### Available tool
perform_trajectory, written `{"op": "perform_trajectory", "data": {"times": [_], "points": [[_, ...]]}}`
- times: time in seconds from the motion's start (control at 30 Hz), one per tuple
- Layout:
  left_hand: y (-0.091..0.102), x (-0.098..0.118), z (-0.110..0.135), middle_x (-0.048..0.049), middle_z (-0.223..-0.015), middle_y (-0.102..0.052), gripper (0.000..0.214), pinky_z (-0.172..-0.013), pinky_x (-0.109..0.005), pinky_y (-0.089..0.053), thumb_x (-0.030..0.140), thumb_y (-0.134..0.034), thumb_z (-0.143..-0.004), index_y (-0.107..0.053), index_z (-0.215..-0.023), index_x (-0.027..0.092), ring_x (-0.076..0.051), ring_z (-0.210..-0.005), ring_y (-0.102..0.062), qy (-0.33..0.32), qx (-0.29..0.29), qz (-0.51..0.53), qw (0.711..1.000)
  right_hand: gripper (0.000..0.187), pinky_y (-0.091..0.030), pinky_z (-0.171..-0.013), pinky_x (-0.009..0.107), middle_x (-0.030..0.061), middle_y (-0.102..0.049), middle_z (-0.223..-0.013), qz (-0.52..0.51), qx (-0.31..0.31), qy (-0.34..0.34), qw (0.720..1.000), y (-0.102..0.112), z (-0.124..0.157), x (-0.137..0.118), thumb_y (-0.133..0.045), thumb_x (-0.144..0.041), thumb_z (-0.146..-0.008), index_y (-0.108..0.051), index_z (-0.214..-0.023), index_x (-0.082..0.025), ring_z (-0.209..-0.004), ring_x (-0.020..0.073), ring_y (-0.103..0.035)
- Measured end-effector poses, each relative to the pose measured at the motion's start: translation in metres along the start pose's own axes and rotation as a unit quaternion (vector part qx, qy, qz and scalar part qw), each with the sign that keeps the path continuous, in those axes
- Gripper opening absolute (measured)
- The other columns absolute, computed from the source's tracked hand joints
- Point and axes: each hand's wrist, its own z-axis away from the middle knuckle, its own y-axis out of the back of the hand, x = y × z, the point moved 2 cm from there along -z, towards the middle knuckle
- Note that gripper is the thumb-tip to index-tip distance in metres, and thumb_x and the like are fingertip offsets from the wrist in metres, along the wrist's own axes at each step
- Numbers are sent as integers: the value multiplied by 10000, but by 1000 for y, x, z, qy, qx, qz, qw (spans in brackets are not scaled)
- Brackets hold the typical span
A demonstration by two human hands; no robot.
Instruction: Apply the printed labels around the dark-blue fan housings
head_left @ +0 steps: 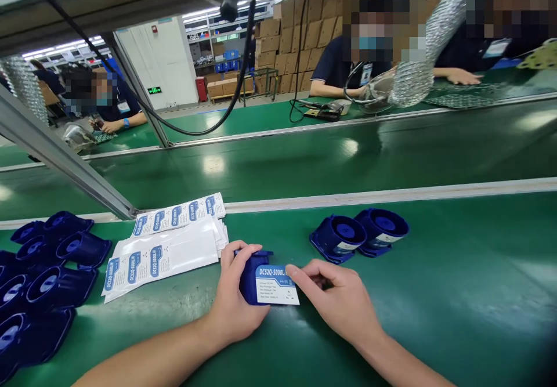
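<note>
My left hand (235,300) is wrapped round a dark blue plastic housing (248,282), holding it on its side on the green bench. A white and blue label (277,286) printed "DC52Q-5000L/H" lies against the housing, its right part sticking out past the edge. At the label's upper right corner, the thumb and index finger of my right hand (337,297) pinch it. Left of my hands are sheets of the same labels (187,248), the top one partly bare backing.
Several similar blue housings (47,288) crowd the left side. Two labelled housings (342,236) stand at the right. A metal post (65,149) slants down behind the sheets. Across the green line (278,163) people sit working, near a foil duct (426,56) and a hanging black cable (209,129).
</note>
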Motion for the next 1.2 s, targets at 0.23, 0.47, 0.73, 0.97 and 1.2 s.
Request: {"op": "perform_trajectory", "data": {"times": [0.23, 0.47, 0.73, 0.97, 1.2], "points": [[-5, 6, 7, -106, -1360, -395, 675, -1115, -499, -432, 120, -677, -833, -490, -1455, 307, -303, -1304, -464, -85, -11, -87, 993, 686, -571, -990, 471, 146, -720, -1297, -180, -104, -53, 977, -11, -1, -10, -796, -559, -799, -595, -1355, -212, -1209, 321, -671], [-11, 11, 13, -110, -1384, -403, 637, -1145, -499, -422, 118, -700, -880, -505, -1455, 312, -300, -1327, -447, -135, -9, -147, 980, 694, -540, -1016, 493, 106, -773, -1163, -232, -131, -40, 963, -28, 11, -15, -849, -432, -755, -616, -1360, -187, -1118, 324, -702], [-3, 11, 5, -82, -1354, -429, 687, -1111, -534, -483, 109, -676, -768, -526, -1394, 351, -298, -1295, -522, -63, -32, -77, 995, 943, -498, -1073, 497, 93, -662, -1355, -126, -157, -18, 979, -25, 13, -12, -944, -367, -627, -513, -1459, -260, -1235, 330, -629], [-5, 13, 7, -85, -1318, -456, 633, -1076, -499, -513, 121, -692, -794, -552, -1376, 327, -289, -1262, -539, -110, -16, -101, 989, 727, -540, -913, 417, 49, -745, -1123, -215, -137, -1, 967, -25, 13, -21, -927, -266, -586, -571, -1220, -235, -1064, 287, -686], [-6, 15, 12, -104, -1351, -431, 593, -1099, -466, -495, 161, -744, -889, -528, -1421, 308, -282, -1284, -525, -171, -15, -137, 975, 577, -524, -770, 362, 48, -809, -930, -302, -147, -27, 942, -25, 6, -17, -943, -430, -651, -601, -1055, -199, -841, 241, -727]]}}
